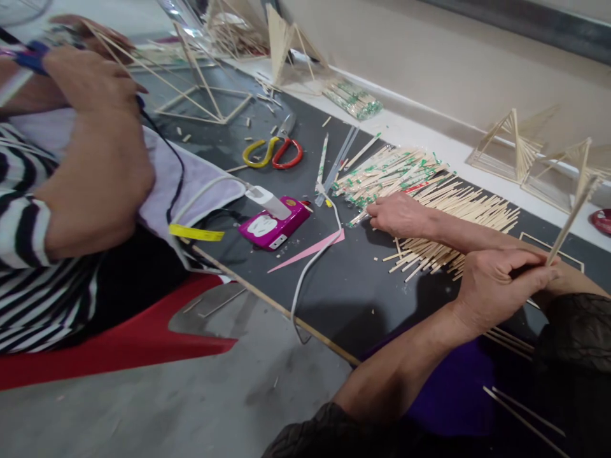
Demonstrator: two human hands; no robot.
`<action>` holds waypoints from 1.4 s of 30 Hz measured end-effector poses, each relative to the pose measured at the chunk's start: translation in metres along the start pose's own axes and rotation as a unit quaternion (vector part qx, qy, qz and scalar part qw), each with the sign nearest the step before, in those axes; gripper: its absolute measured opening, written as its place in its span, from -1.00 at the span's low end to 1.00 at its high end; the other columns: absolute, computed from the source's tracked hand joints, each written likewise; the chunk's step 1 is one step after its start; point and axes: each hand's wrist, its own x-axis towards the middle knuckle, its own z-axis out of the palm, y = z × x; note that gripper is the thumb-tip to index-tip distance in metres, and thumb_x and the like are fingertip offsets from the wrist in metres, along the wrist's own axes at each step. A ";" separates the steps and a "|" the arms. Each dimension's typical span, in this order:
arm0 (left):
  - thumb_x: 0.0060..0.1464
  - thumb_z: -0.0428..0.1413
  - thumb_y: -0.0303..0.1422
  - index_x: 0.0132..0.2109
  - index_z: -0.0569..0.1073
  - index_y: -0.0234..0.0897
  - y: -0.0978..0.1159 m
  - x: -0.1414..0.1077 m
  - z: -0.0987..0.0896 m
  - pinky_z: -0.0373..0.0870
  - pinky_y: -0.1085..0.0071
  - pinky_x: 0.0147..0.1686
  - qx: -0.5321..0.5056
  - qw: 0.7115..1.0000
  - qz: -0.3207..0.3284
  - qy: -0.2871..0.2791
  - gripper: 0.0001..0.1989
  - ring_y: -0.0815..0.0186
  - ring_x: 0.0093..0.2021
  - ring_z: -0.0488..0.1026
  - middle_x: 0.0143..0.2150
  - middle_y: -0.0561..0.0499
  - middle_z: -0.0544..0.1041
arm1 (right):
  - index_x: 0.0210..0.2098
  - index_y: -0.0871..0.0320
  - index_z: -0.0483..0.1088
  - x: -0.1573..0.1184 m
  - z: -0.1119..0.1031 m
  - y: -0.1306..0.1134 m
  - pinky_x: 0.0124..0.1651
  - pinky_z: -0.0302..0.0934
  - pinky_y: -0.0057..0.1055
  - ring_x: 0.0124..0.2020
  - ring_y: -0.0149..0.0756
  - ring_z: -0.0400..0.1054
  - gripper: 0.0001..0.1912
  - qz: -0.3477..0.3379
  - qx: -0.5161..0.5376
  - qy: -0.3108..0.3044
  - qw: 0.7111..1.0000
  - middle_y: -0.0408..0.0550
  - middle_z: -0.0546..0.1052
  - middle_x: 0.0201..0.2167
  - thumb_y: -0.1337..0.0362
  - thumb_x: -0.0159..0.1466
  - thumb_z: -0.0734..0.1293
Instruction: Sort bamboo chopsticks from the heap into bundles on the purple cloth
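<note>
Bench (334, 299), dark grey, bearing most of the items below. Co-worker in a striped top, at far left, one hand (90, 83) raised beside a stick frame (222, 119).

Hands, two, bare, forearms crossed. Left hand (501, 280): closed, thumb and fingers pinching a slim bundle of sticks (570, 222) that stands up at a tilt, in front of the right forearm. Right hand (396, 215): palm down, fingers bent, at the lower left of the pile – whether it grips a stick cannot be told.

Loose sticks (482, 207), one broad pale pile, fanned on the bench beyond and beneath the right forearm, left of the bundle. Wrapped sticks (391, 170), green and white, heaped against the pile's left side, just beyond the right hand.

Scissors (273, 152), yellow and red handles, and a magenta power strip (274, 224) with a white plug, both left of the right hand. Pink paper (312, 250), pointed, under a white cable (305, 270).

Hard to see: part of the pile, covered by the right forearm; right fingertips, partly tucked away; the bundle's exact count, blurred; stick models (510, 149) on the ledge, soft in outline – the lower bench edge, masked by arms and dark clothing.
</note>
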 end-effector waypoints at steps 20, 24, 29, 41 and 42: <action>0.10 0.27 -0.37 -0.32 0.66 -0.23 -0.004 -0.001 0.005 0.56 0.42 -0.06 -0.014 1.000 0.001 -0.014 -0.92 0.30 -0.17 0.64 -0.15 0.00 0.70 | -0.20 0.22 0.53 -0.012 -0.005 -0.002 -0.33 0.02 -0.37 -0.19 -0.28 0.35 -0.76 0.009 0.005 -0.014 1.000 0.06 0.58 -0.16 0.41 0.40 0.20; 0.09 0.27 -0.37 -0.27 0.67 -0.24 -0.003 -0.001 0.002 0.57 0.36 -0.03 -0.021 1.000 0.003 -0.021 -0.92 0.27 -0.15 0.65 -0.14 -0.02 0.69 | -0.18 0.31 0.52 -0.008 -0.003 -0.013 -0.25 0.14 -0.34 -0.17 -0.23 0.38 -0.74 -0.031 -0.021 -0.005 0.999 0.15 0.59 -0.19 0.50 0.36 0.19; 0.07 0.29 -0.38 -0.29 0.67 -0.25 -0.004 -0.001 0.000 0.58 0.39 -0.08 -0.043 0.999 0.030 -0.014 -0.94 0.28 -0.19 0.64 -0.16 -0.04 0.70 | -0.13 0.33 0.47 -0.003 -0.001 -0.004 -0.27 0.18 -0.31 -0.24 -0.21 0.41 -0.74 0.003 0.006 0.027 1.000 0.18 0.57 -0.17 0.44 0.34 0.17; -0.09 0.33 -0.28 -0.39 0.65 -0.25 -0.010 0.012 -0.004 0.41 0.55 -0.54 -0.221 0.962 -0.157 0.029 -0.86 0.44 -0.46 0.52 -0.30 -0.03 0.67 | -0.27 0.14 0.37 -0.124 -0.032 0.073 -0.43 0.26 -0.46 -0.39 -0.40 0.41 -0.89 0.305 0.382 0.484 0.726 -0.16 0.46 -0.44 0.23 0.26 0.28; -0.11 0.34 -0.26 -0.38 0.64 -0.27 -0.013 0.015 -0.005 0.38 0.57 -0.56 -0.248 0.951 -0.176 0.049 -0.83 0.43 -0.46 0.52 -0.31 -0.03 0.66 | -0.30 0.13 0.37 -0.138 -0.027 0.070 -0.46 0.26 -0.47 -0.42 -0.42 0.41 -0.88 0.316 0.398 0.507 0.696 -0.18 0.44 -0.47 0.20 0.26 0.30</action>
